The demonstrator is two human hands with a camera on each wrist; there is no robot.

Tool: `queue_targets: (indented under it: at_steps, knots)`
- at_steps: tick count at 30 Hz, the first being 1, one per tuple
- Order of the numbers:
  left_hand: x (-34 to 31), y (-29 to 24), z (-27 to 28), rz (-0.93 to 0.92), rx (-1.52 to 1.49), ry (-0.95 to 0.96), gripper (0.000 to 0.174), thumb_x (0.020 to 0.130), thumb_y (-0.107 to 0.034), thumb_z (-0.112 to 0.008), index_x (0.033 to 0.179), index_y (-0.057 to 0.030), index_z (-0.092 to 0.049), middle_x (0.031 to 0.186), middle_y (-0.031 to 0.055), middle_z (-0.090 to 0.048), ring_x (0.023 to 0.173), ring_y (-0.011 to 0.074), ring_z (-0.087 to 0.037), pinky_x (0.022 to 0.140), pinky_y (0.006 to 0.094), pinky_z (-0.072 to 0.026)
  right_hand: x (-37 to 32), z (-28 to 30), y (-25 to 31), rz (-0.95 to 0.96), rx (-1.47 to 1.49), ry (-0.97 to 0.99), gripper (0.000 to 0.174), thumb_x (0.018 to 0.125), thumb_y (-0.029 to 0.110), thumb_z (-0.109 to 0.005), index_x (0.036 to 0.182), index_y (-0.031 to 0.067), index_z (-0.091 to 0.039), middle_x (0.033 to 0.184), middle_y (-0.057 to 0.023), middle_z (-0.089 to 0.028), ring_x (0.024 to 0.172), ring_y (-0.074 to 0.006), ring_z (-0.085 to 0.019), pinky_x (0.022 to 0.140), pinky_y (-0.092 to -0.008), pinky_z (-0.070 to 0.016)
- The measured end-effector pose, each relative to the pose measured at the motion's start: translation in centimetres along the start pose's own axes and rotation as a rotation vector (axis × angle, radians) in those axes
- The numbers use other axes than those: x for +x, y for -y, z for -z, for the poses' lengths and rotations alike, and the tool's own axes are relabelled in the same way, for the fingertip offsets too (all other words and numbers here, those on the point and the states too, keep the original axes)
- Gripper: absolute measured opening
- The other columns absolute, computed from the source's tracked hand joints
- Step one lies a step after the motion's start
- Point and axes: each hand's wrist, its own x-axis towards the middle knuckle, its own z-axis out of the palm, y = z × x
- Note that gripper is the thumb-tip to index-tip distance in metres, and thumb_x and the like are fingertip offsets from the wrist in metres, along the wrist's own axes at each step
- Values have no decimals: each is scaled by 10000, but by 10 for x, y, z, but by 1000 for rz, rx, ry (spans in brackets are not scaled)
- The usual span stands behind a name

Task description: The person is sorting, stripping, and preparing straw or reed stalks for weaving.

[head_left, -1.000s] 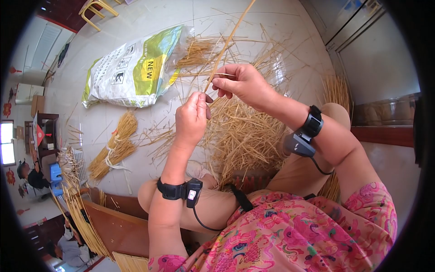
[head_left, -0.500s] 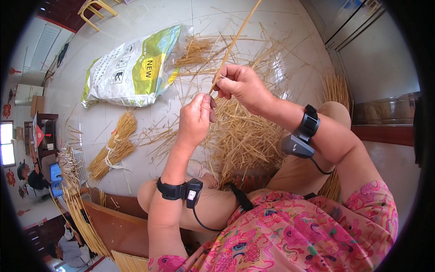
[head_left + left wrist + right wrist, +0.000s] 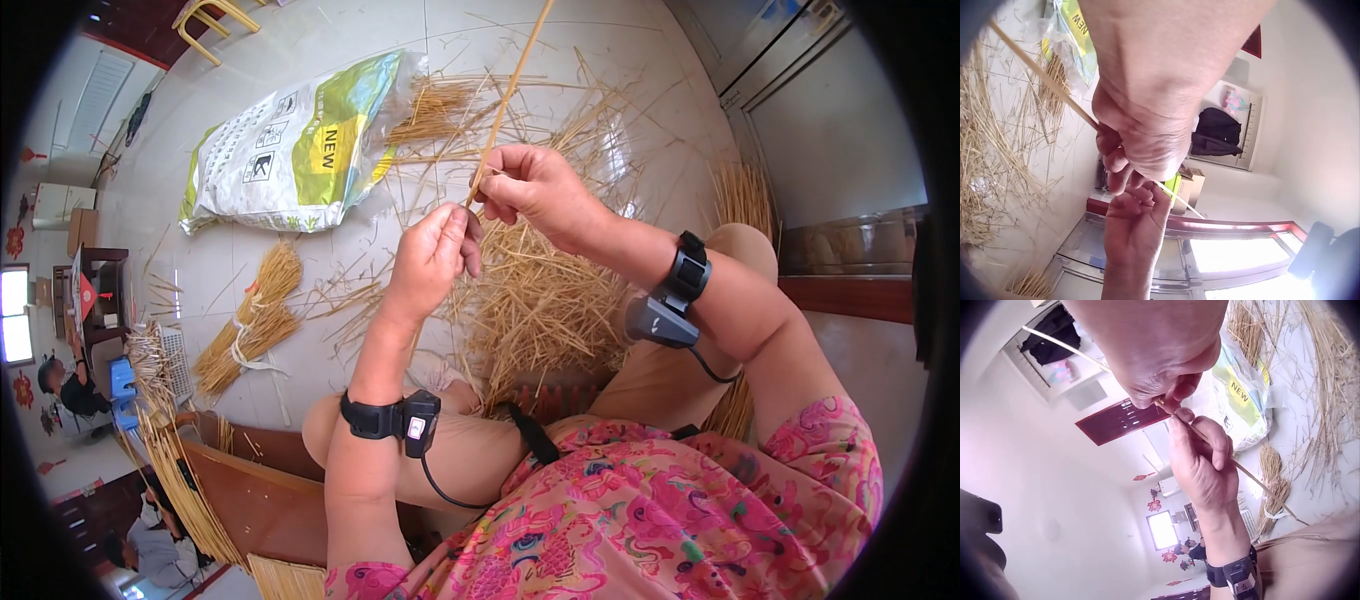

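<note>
**Item 1.** Long, thin, pale-yellow straw stalk. Held in the air over the tiled floor, in front of the seated person's knees. It slants up and away from both hands and leaves the head view at the top edge. Its lower end sits between the two hands.

**Item 2.** Left hand. Thumb and forefinger pinch the lower end of the straw stalk, and the other fingers are curled in toward the palm. The hand touches the right hand at the fingertips.

**Item 3.** Right hand. Thumb and fingertips pinch the straw stalk just above the left hand's hold, fingers bent and pressed together.

**Item 4.** Heap of loose golden straw. Spread on the floor directly under both hands, reaching to the knees.

**Item 5.** White, green and yellow plastic sack printed "NEW". Lies flat toward the floor's far left, with more straw at its open mouth.

**Item 6.** Tied bundle of straw, bound with a pale strip. Lies on the floor left of the heap and nearer than the sack.

**Item 7.** Black wrist band with a small camera and cable on the left forearm, and a like one on the right.

**Item 8.** Pink floral garment. Worn by the person, at the near edge of the head view
</note>
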Motion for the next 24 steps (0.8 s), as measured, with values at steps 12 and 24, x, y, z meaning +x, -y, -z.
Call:
queue_targets:
  at_steps: [12, 24]
  knots:
    - [2, 4, -5, -254, 418, -334, 139, 951, -140, -478, 890, -33, -543, 593, 71, -585, 523, 153, -577, 498, 281, -437, -6, 3, -5, -272, -773, 424, 206, 779, 169, -663, 849, -23, -643, 815, -112, -674, 685, -145, -640, 617, -276, -508]
    - [1, 10, -9, -311, 710, -432, 80, 918, -150, -526, 900, -79, -559, 662, 113, -627, 548, 302, -605, 486, 384, -458, -1, -7, 2, 37, -188, -28, 152, 881, 152, -624, 839, 9, -597, 764, -11, -613, 675, -59, -558, 624, -213, -471]
